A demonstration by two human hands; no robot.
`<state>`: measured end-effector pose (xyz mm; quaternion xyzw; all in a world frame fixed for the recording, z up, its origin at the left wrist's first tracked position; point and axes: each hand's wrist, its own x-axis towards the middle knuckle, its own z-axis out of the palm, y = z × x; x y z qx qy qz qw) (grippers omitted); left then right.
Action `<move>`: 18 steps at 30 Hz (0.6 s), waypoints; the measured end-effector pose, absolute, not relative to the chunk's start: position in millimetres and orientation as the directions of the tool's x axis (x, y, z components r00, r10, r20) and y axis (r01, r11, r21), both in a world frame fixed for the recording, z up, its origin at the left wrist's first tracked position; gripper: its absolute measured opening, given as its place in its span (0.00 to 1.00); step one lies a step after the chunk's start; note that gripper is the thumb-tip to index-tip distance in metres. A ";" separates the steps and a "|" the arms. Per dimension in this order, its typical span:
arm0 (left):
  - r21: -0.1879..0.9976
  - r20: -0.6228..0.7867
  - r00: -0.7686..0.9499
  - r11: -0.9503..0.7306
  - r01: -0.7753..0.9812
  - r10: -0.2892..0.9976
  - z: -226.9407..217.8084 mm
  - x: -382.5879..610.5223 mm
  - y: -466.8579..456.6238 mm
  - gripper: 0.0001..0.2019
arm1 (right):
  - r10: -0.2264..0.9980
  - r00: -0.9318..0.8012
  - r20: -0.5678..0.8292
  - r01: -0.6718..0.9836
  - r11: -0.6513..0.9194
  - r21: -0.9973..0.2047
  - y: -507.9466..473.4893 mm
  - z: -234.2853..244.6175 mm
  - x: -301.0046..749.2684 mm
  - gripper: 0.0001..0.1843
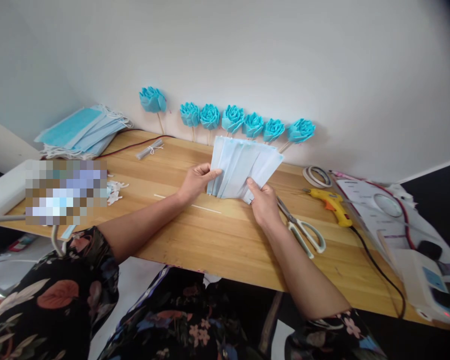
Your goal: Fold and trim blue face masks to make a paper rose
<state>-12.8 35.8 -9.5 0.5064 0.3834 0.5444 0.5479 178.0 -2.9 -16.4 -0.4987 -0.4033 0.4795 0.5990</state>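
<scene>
Several pale blue face masks (240,165) are fanned out upright above the table, their pleats showing and no ear loops visible on them. My left hand (198,184) pinches their left edge, thumb in front. At the lower right corner my right hand (264,202) grips them with its thumb on the front face. Under my left wrist a thin white stick (206,208) lies on the wood. A pair of scissors (302,227) with white handles rests just right of my right hand.
Blue flowers on sticks (232,119) lean against the wall. Stacked masks (75,127) lie back left, with white scraps (116,192) nearer. On the right are tape rolls (317,176), a yellow glue gun (330,204) with a black cord, papers (371,212) and a power strip (422,280).
</scene>
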 end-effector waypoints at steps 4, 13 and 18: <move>0.973 0.118 0.109 -0.093 -0.211 0.987 -8.8 -12.3 35.3 0.19 | 0.981 0.194 -0.012 -0.255 0.038 -0.966 -1.0 -17.6 177.7 0.22; 0.961 0.118 0.160 -0.072 -0.267 0.980 -13.1 -9.1 31.5 0.26 | 0.984 0.175 -0.018 -0.257 0.028 -0.966 -0.6 -18.2 177.5 0.25; 0.976 -0.013 0.196 0.056 -0.212 0.980 -13.5 -8.0 28.4 0.24 | 0.993 0.115 -0.032 -0.278 0.001 -0.961 -3.2 -15.6 174.0 0.25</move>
